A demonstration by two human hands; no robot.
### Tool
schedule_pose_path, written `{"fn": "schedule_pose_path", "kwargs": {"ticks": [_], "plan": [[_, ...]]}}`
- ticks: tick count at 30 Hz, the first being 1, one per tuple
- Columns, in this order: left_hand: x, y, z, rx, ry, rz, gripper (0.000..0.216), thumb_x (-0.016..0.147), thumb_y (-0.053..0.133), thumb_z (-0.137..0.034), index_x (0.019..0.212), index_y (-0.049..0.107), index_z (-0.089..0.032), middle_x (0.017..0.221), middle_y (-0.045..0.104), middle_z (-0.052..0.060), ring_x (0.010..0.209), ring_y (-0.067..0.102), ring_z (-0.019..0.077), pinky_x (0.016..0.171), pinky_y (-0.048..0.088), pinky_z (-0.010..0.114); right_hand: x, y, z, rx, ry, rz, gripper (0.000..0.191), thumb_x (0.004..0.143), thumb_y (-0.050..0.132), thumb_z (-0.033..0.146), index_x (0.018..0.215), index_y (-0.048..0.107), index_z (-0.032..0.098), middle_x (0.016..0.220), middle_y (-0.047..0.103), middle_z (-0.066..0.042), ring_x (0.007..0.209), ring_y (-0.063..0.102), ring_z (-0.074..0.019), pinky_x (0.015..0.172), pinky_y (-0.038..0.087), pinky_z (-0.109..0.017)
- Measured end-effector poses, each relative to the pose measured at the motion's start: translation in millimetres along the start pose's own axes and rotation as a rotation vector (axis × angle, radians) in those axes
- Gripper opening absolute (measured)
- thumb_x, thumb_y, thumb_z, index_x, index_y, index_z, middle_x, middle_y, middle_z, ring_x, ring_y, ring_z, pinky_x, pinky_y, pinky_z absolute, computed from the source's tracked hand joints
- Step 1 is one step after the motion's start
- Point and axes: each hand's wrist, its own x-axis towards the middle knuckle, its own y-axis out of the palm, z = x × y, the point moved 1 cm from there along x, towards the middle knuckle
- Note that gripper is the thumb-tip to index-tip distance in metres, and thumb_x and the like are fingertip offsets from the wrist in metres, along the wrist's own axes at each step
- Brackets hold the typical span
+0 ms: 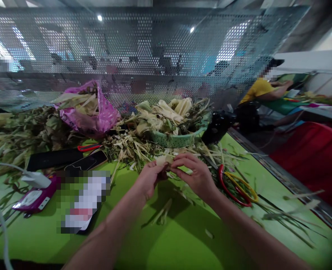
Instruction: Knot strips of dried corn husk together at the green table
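Note:
Above the green tabletop (177,243), a small pale piece of dried husk (162,160) is held between my two hands, curled over at the top. My left hand (149,179) is closed on its lower left side. From the right, my right hand (193,174) pinches its edge with thumb and fingers; the exact contact is partly hidden. Scissors with red and yellow handles (224,189) lie just right of my right hand. Beyond my hands stands a green basket (170,141) heaped with dried husks (179,108), and loose stalks (129,146) lie around it.
A pink plastic bag (106,116) of husks stands at the back left, beside dried leaves (44,127). A red utility knife (89,147), a dark phone (88,161), a pixelated device (87,202) and a purple power strip (38,197) lie left. A perforated metal screen (143,48) rises behind.

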Motion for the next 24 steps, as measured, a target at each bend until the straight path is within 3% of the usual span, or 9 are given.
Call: {"fn": "schedule_pose_path", "kwargs": {"ticks": [14, 24], "plan": [[0.4, -0.7, -1.4, -0.016, -0.015, -0.016, 0.021, 0.059, 0.08, -0.024, 0.072, 0.068, -0.013, 0.063, 0.059, 0.0, 0.05, 0.044, 0.0059, 0.053, 0.04, 0.021, -0.3, 1.8, -0.5, 0.021, 0.004, 0.034, 0.004, 0.081, 0.066, 0.021, 0.081, 0.068, 0.024, 0.096, 0.06, -0.006, 0.093, 0.06, -0.0211, 0.083, 0.048, -0.038], [-2.6, 1.1, -4.3, 0.009, -0.02, -0.041, 0.013, 0.062, 0.072, -0.008, 0.074, 0.067, -0.013, 0.072, 0.066, 0.003, 0.057, 0.056, 0.0091, 0.063, 0.049, 0.024, 2.4, -0.4, -1.8, 0.039, 0.016, 0.11, 0.005, 0.081, 0.064, 0.022, 0.079, 0.068, 0.023, 0.097, 0.061, -0.006, 0.098, 0.058, -0.0228, 0.087, 0.046, -0.04]]}}
